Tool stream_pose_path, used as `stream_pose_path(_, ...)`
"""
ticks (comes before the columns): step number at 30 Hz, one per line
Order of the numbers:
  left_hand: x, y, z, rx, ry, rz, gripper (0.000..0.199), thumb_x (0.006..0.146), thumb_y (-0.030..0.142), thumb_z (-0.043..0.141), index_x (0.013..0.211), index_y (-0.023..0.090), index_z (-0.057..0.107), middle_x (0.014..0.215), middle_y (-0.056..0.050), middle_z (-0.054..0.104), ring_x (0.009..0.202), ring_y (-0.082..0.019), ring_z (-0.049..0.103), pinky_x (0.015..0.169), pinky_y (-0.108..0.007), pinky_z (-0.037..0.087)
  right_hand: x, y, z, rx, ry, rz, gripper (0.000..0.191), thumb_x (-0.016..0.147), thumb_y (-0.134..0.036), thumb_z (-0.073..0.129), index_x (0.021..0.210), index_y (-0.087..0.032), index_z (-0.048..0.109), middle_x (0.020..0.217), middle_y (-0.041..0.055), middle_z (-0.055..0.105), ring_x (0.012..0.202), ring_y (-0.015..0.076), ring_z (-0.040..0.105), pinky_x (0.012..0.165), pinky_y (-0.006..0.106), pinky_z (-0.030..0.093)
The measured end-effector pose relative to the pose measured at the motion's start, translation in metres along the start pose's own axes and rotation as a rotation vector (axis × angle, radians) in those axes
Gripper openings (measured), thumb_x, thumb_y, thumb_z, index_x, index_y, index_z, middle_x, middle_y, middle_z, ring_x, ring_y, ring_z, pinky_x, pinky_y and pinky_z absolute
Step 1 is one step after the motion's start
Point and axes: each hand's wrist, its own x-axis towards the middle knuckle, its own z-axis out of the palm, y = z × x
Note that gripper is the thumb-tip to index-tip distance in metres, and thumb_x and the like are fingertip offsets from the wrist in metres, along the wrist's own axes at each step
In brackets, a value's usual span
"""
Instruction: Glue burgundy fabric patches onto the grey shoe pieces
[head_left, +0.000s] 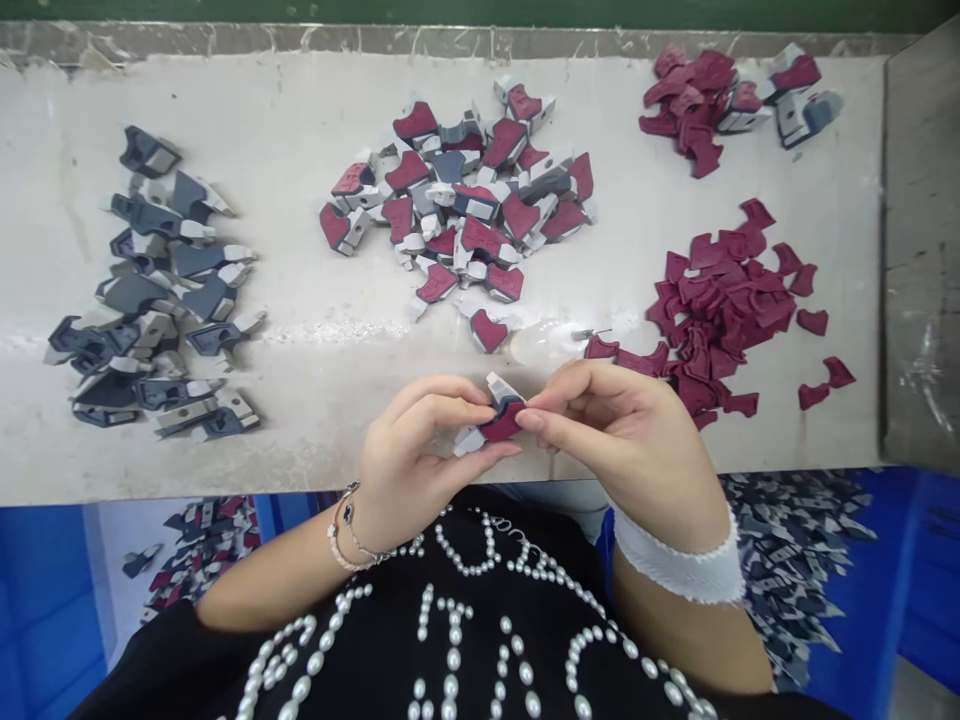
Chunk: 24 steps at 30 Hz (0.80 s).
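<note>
Just below centre, the left hand [409, 455] holds a grey block [504, 393] and the right hand [645, 445] pinches at its maroon piece [501, 425]. A loose left grip could let the block twist, pushing the piece askew

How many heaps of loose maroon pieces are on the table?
2. The smaller heap is at the far right of the table; the larger heap nearer, beyond the right hand. That hand may hide stray pieces.

Held part [503, 422] maroon, slate, pale grey — loose pieces [739, 300] maroon — shirt [472, 610] black, white-beaded lettering.
</note>
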Motion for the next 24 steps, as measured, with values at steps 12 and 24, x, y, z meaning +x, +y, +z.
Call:
stream_pose_path(12,-0.001,0.002,-0.006,-0.062,-0.013,0.028,0.035,0.071,0.011,0.083,0.099,0.021,0.065,0.097,-0.001,0.066,0.088,-0.015,0.067,0.078,-0.031,0.061,-0.009,-0.006,0.003,-0.113,-0.074,-0.045,0.013,0.086,-0.031,0.073,0.090,-0.025,0.063,0.076,-0.0032,0.060,0.066,0.0119,0.057,0.057,0.024,0.047)
stream_pose_path(24,-0.003,0.006,-0.011,-0.043,-0.019,0.080,0.028,0.075,0.010,0.080,0.097,0.020,0.067,0.098,-0.001,0.068,0.089,-0.013,0.068,0.080,-0.026,0.060,-0.012,-0.011,0.014,-0.393,-0.214,-0.151,0.014,0.097,-0.034,0.057,0.106,-0.023,0.059,0.094,-0.0002,0.064,0.080,0.0151,0.059,0.072,0.030,0.048)
